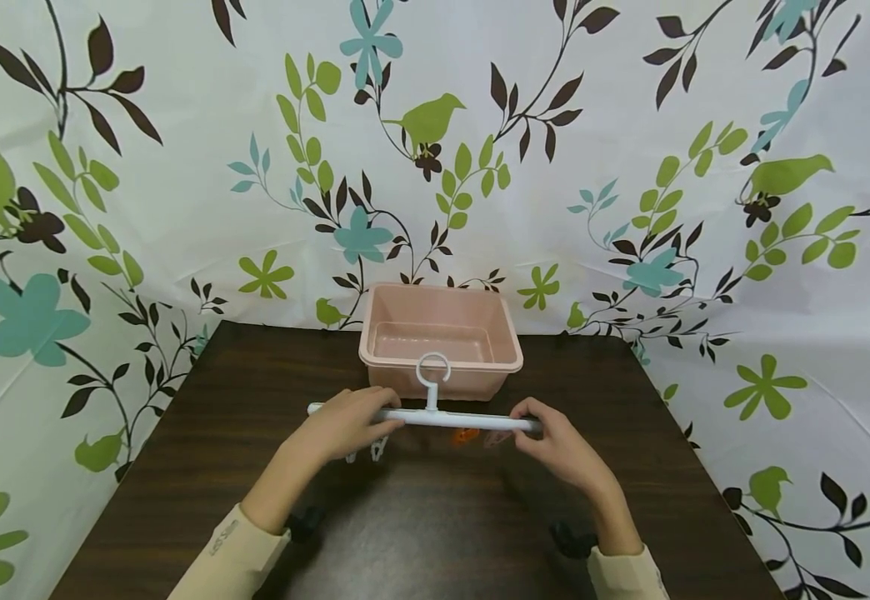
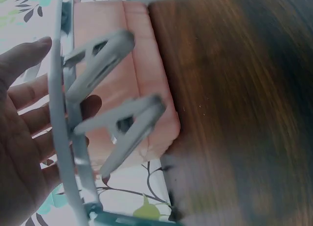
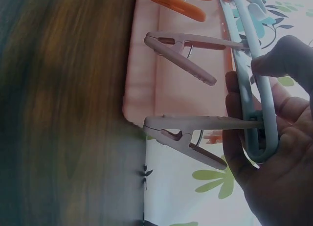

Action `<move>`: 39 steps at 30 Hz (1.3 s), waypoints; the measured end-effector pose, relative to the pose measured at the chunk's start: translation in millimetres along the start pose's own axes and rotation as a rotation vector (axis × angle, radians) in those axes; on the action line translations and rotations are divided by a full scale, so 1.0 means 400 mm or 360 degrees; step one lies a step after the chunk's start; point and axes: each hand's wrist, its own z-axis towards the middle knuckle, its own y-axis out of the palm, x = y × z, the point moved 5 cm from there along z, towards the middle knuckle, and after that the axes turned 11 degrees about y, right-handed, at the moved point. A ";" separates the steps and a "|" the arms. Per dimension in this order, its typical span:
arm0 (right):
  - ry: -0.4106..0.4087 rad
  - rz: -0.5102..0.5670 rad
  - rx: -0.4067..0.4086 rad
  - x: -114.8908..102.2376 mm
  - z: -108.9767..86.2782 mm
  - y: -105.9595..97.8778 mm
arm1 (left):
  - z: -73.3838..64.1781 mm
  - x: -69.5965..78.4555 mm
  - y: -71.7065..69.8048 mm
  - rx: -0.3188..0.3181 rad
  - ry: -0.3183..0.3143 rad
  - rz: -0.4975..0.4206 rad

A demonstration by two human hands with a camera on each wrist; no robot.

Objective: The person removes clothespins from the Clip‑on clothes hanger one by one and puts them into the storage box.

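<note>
A pale blue-white plastic clothes hanger point(image 1: 457, 419) with a round hook is held level in the air above the table. My left hand point(image 1: 348, 421) grips its left end, thumb below and fingers over the bar. At the other end, my right hand point(image 1: 555, 442) pinches the bar between thumb and fingers. Two whitish clothespins point(image 2: 102, 64) hang from the hanger beside the left hand. Near the right hand, an orange clothespin point(image 3: 181, 3) and two dull pink clothespins point(image 3: 186, 55) are clipped on it.
Behind the hanger, a pink plastic basin point(image 1: 442, 379) stands at the back of the dark wooden table point(image 1: 435, 517). Directly beyond the table's back edge hangs a white curtain point(image 1: 202, 208) printed with leaves, birds and flowers, which also runs along both sides.
</note>
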 end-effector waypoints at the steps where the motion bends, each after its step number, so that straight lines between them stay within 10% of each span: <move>1: -0.0004 -0.0002 0.0009 -0.003 0.001 0.000 | 0.003 0.002 0.000 -0.0003 -0.0001 -0.0008; 24: -0.0223 -0.0149 0.0286 -0.064 0.014 -0.021 | 0.005 -0.006 -0.019 0.0126 0.0049 0.0090; 39: -0.0060 0.0252 0.0507 -0.010 0.011 -0.029 | 0.004 -0.003 -0.042 0.0289 0.0126 0.0244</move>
